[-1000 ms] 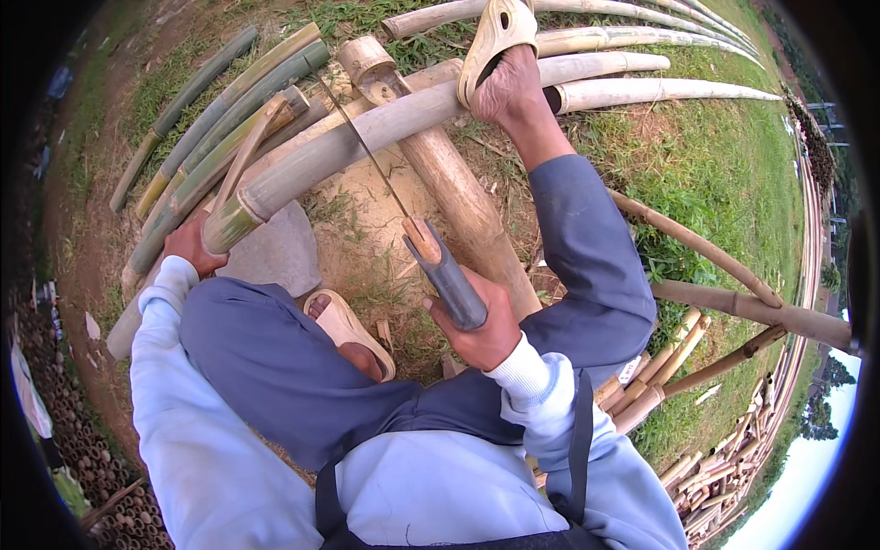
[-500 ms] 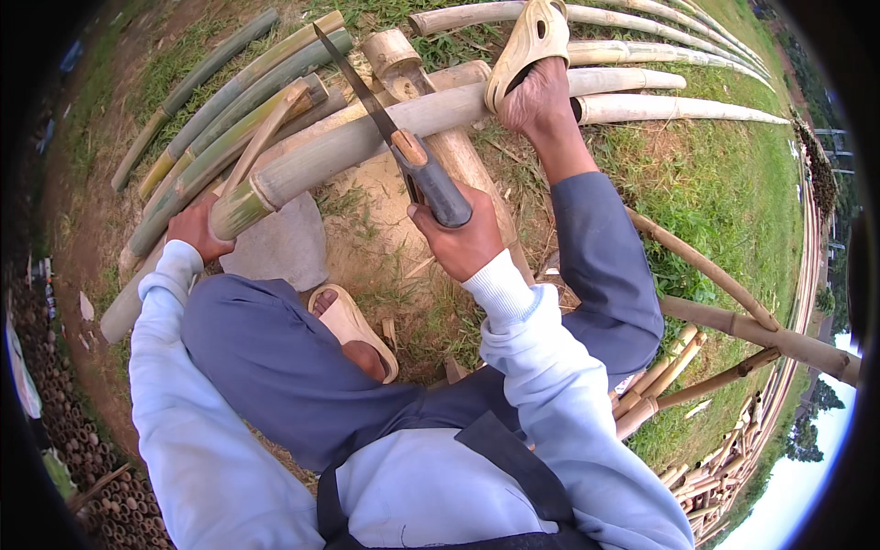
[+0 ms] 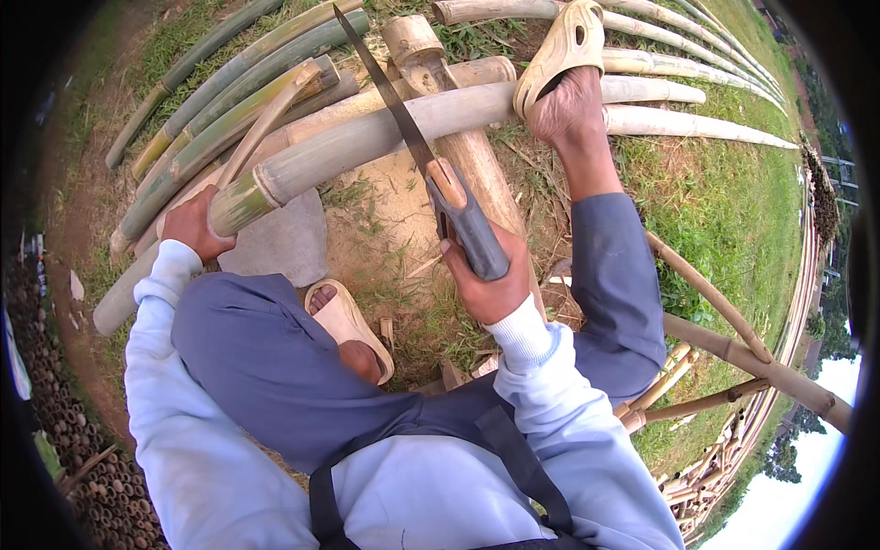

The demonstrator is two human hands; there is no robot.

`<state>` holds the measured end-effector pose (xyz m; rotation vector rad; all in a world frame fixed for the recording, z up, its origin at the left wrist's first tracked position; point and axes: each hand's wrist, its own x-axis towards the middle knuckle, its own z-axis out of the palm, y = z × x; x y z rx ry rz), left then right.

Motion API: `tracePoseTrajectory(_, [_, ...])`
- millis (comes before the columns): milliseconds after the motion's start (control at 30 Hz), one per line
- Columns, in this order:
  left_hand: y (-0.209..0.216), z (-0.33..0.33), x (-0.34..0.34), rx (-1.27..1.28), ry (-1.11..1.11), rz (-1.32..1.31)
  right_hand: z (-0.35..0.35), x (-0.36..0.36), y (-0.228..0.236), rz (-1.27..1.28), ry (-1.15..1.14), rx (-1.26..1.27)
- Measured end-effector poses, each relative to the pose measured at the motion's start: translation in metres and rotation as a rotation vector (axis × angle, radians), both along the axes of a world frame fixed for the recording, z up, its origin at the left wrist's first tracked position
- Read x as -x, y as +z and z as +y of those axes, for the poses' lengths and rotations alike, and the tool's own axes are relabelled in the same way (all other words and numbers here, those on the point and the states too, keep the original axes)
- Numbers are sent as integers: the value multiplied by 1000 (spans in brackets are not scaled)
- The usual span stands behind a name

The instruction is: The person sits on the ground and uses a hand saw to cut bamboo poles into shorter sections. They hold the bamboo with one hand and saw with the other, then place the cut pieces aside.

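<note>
Being gripped by the right hand (image 3: pixel 495 280), fingers curled tight round its dark handle (image 3: pixel 478 236), the saw (image 3: pixel 390 103) is pointed up & left; its blade is seen across the bamboo pole (image 3: pixel 335 148), tho' contact can't be told; the left hand (image 3: pixel 195 227) is cupped round the pole's left end, some fingers hidden; one clog (image 3: pixel 346 319) is planted on the ground nr. a flat grey stone (image 3: pixel 286 243); the pole is laid crosswise beyond the knees, its r. part pinned by the raised foot (image 3: pixel 568 115); a thick notched post (image 3: pixel 477 174) is passed under it; further off, greenish poles (image 3: pixel 229 84) are laid side by side at upper l., & pale poles (image 3: pixel 674 66) are fanned over grass at upper r.; propped poles (image 3: pixel 733 353) are seen at r., w/ a heap of cut bamboo (image 3: pixel 713 472) past them.
</note>
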<state>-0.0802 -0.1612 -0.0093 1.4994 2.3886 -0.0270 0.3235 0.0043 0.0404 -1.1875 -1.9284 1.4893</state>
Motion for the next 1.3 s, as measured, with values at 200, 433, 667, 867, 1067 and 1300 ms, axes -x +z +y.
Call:
tracePoseTrajectory(200, [9, -4, 12, 100, -12, 100, 16, 20, -3, 61, 41, 4])
tracePoseTrajectory(433, [5, -16, 15, 60, 1, 43, -86, -104, 62, -104, 47, 73])
tracePoseTrajectory(667, [0, -7, 5, 62, 20, 16, -44, -65, 40, -99, -56, 167])
tracePoseTrajectory(867, [20, 2, 6, 89, 6, -4, -5, -18, 20, 11, 49, 72])
tracePoseTrajectory(1067, [0, -19, 11, 97, 5, 25, -63, -81, 49, -104, 73, 75])
tracePoseTrajectory(1300, [1, -9, 3, 70, 24, -2, -58, -91, 61, -176, 34, 115])
